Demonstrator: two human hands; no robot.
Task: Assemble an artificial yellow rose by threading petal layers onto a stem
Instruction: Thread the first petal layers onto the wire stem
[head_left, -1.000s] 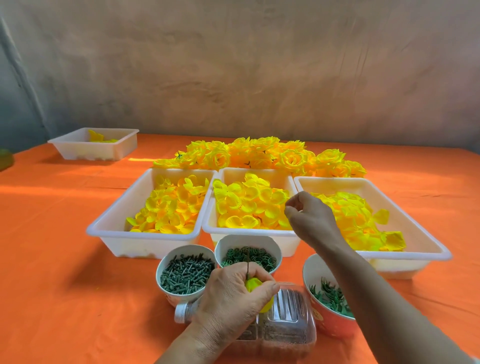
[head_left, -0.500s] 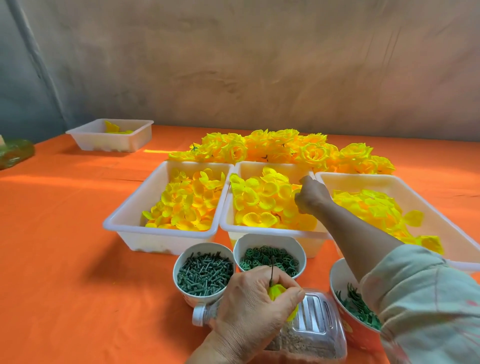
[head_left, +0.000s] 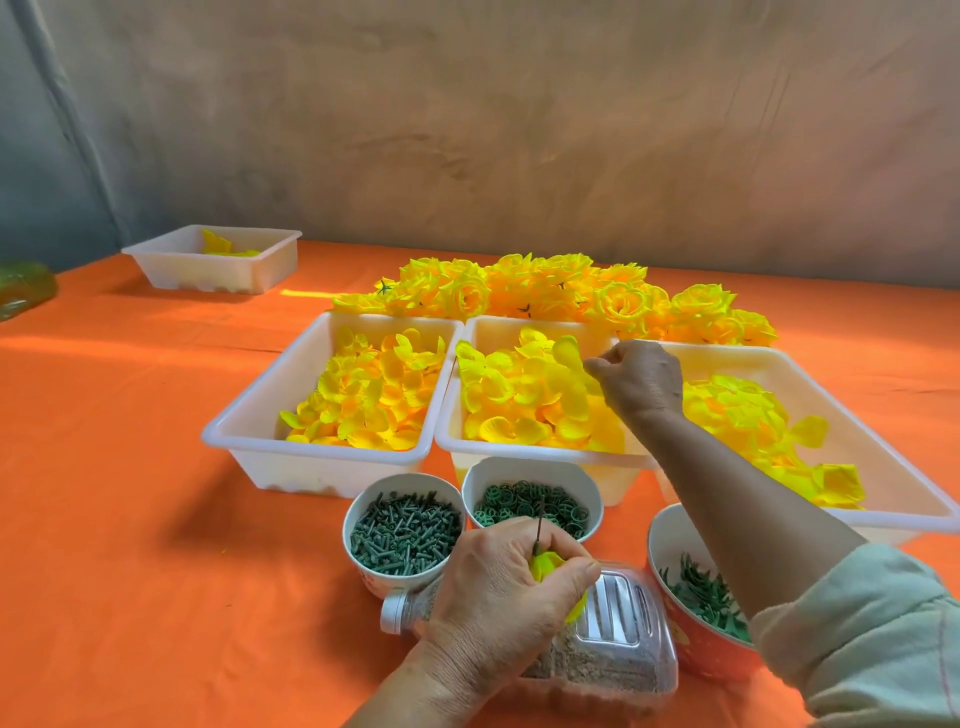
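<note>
Hands well apart
Left hand (head_left: 511, 587) grips the budded stem (head_left: 540, 525) close in; right hand (head_left: 641, 382) curls over the middle tray (head_left: 519, 451) petals (head_left: 519, 395), pinch unclear

Four white trays (head_left: 322, 470), three bowls (head_left: 530, 470), one bottle (head_left: 613, 660).

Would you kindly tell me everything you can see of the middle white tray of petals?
The middle tray is a white, plastic-looking rectangular tub with a rolled rim. It stands flat on the orange tablecloth between the left tray and right tray, rims close together. It holds a heap of yellow fabric-looking petal layers. The right hand reaches over its far right corner, fingers curled by a raised petal; a pinch is unclear.
</note>
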